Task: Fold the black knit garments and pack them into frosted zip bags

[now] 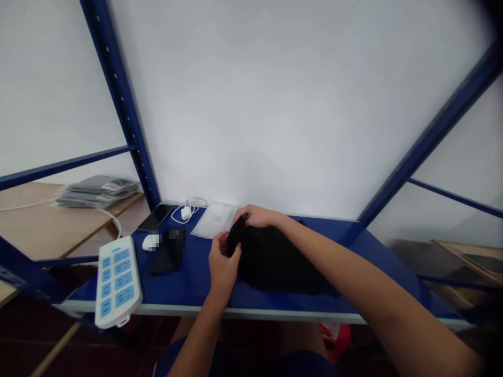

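A black, soft-looking fabric item (pixel 281 262) lies on the blue tabletop in front of me; it is too dark to tell whether it is a bag or a garment. At its left end a flap or edge (pixel 234 235) stands raised. My left hand (pixel 223 262) pinches this raised part from the near side, thumb on the right. My right hand (pixel 255 215) reaches across the item and grips the top of the same edge, its fingers curled and partly hidden. Just behind the hands lies a flat, clear plastic packet (pixel 214 220) with something white inside.
Left on the blue table (pixel 196 290) are a white power strip (pixel 119 280), a phone (pixel 156 217), a white mouse (pixel 149 242), a blurred-out dark object (pixel 170 251) and a white charger with cable (pixel 186 212). Blue rack posts (pixel 118 89) flank the table. Packaged grey items (pixel 98 189) are stacked farther left.
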Action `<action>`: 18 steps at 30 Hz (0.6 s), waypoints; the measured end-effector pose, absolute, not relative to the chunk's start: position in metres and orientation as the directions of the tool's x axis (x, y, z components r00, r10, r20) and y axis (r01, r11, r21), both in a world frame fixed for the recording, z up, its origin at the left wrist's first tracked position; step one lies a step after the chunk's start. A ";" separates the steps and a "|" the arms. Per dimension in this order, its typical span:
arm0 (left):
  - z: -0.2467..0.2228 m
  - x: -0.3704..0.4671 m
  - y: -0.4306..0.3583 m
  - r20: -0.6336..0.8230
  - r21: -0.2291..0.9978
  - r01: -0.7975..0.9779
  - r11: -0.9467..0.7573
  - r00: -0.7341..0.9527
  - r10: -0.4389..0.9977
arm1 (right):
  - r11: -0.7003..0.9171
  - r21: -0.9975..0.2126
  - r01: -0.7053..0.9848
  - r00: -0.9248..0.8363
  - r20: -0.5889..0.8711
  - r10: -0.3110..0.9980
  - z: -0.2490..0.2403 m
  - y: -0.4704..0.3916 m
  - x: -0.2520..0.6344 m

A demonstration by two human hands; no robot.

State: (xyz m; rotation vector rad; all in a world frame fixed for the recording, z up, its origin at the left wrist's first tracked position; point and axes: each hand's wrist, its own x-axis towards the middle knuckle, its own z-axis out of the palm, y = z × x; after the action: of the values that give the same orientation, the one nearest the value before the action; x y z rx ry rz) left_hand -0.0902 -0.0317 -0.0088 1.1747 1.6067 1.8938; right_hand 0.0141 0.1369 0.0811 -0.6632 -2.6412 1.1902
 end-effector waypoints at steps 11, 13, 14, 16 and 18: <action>-0.002 0.023 -0.032 0.613 0.771 0.369 -0.519 -0.206 0.763 | 0.484 -0.754 0.445 -0.786 -0.070 0.614 0.082 0.133 0.171; -0.008 0.042 -0.031 0.593 0.758 0.399 -0.516 -0.090 0.800 | 0.512 -0.711 0.483 -0.777 -0.079 0.624 0.070 0.131 0.198; -0.012 0.050 -0.030 0.559 0.754 0.429 -0.497 -0.022 0.829 | 0.536 -0.671 0.512 -0.769 -0.080 0.634 0.062 0.131 0.211; -0.020 0.063 -0.031 0.454 0.742 0.500 -0.447 0.117 0.883 | 0.577 -0.552 0.602 -0.732 -0.093 0.675 0.047 0.130 0.232; -0.025 0.069 -0.036 0.365 0.733 0.539 -0.415 0.202 0.909 | 0.575 -0.418 0.704 -0.672 -0.128 0.730 0.038 0.129 0.247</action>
State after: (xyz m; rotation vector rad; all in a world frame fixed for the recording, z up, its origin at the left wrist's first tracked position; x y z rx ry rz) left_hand 0.0692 -0.0362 -0.0254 2.0347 1.3450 1.0984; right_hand 0.2466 0.1289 0.0381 -1.2466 -2.7358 0.6854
